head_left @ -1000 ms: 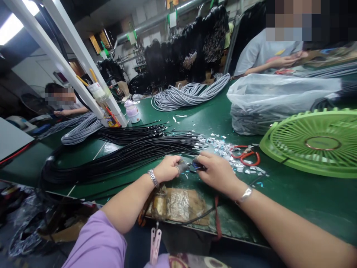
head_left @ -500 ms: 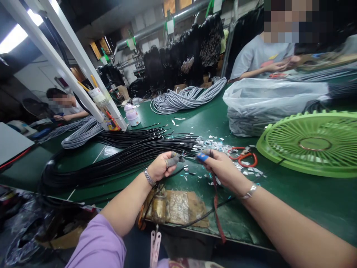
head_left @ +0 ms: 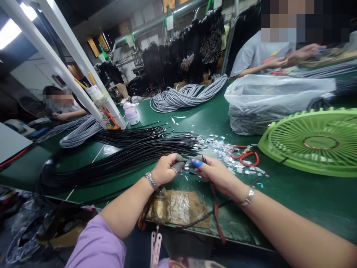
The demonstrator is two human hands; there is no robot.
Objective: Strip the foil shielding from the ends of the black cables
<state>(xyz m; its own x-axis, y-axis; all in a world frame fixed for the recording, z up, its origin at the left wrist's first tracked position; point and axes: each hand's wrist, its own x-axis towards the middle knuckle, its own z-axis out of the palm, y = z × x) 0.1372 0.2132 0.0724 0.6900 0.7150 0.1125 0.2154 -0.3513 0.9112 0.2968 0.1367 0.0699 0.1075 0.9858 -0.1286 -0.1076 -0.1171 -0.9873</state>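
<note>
My left hand [head_left: 166, 169] is closed in a pinch, its thumb in a grey finger cot, gripping the end of a black cable. My right hand [head_left: 214, 172] is closed too, a blue-taped finger pinching the same cable end; a dark red strap [head_left: 216, 212] hangs below it. The fingertips of both hands meet just above the green table [head_left: 292, 197]. A thick bundle of black cables [head_left: 119, 158] lies left of my hands. Small silver foil scraps [head_left: 223, 149] litter the table beyond them.
Red-handled pliers [head_left: 247, 156] lie by the scraps. A green fan [head_left: 315, 141] rests at the right, a plastic bag of grey cables [head_left: 267, 100] behind it. Grey cable coils [head_left: 186, 95] lie farther back. A small bottle [head_left: 131, 112] stands by white posts. Other people work around the table.
My hands lifted off the table, drew slightly apart half a second ago, and now have come back together with the fingertips touching at the cable end.
</note>
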